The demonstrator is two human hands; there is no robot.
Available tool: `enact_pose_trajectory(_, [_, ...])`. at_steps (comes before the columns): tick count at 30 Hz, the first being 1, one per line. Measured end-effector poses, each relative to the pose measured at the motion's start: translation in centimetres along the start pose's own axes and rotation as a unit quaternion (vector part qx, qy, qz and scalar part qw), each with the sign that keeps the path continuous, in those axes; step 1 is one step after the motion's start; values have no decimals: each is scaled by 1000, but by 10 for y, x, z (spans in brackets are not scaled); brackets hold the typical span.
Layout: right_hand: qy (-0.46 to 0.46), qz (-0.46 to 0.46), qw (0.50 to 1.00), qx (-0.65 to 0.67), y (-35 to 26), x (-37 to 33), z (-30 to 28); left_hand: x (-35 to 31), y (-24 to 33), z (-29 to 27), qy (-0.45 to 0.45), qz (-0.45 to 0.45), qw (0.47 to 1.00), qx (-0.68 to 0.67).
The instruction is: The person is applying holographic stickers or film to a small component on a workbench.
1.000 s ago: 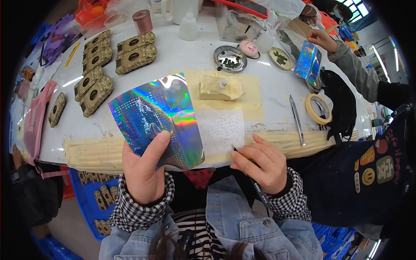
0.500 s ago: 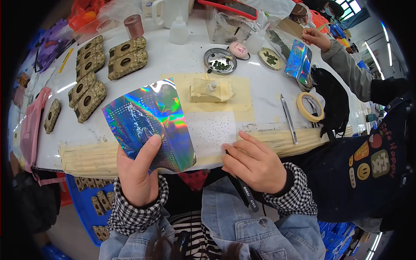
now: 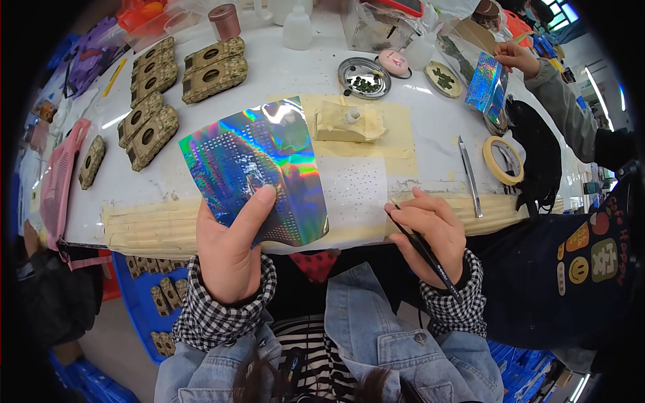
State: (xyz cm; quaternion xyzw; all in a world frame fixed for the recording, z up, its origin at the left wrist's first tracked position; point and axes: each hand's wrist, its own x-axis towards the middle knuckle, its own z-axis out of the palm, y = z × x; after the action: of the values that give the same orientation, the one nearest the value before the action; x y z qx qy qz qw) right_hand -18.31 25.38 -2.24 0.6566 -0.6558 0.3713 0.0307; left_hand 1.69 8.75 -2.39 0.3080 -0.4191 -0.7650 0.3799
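My left hand (image 3: pixel 232 252) grips a shiny holographic sheet (image 3: pixel 299 151) by its lower edge, thumb on top. Rows of small marks cover the sheet. Between the fingers of my right hand (image 3: pixel 440 232) are slim black tweezers (image 3: pixel 428 257), their tip near the lower right of a white paper (image 3: pixel 369 173). Tiny specks are scattered over that paper on the table. Just beyond it sits a block wrapped in masking tape (image 3: pixel 336 127), with a small pale lump on top.
Camouflage-patterned pieces with round holes (image 3: pixel 151 138) stand at the left. A dish of dark green bits (image 3: pixel 365 84), silver tweezers (image 3: pixel 469 176) and a tape roll (image 3: pixel 502 161) lie to the right. Another person's hand (image 3: pixel 517 59) is by a second holographic sheet (image 3: pixel 485 87).
The view has shifted, so the table's things sit further right and higher. My right hand has turned, swinging the black tweezers into view with their tip toward the paper. My left keeps the sheet.
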Motion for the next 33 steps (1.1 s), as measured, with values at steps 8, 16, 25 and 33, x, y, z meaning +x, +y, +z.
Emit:
enact_pose_trajectory(8, [55, -70, 995, 35, -25, 17, 7, -3, 1, 14, -43, -51, 998, -13])
enact_pose_trajectory(16, [51, -113, 990, 60, -38, 35, 24, -6, 0, 20, -77, -50, 996, -5])
enact_pose_trajectory(25, [36, -120, 991, 50, -36, 32, 29, -8, -2, 20, -89, -34, 995, -7])
enact_pose_trajectory(33, [32, -111, 991, 63, -36, 32, 30, -8, -1, 20, -87, -34, 996, -8])
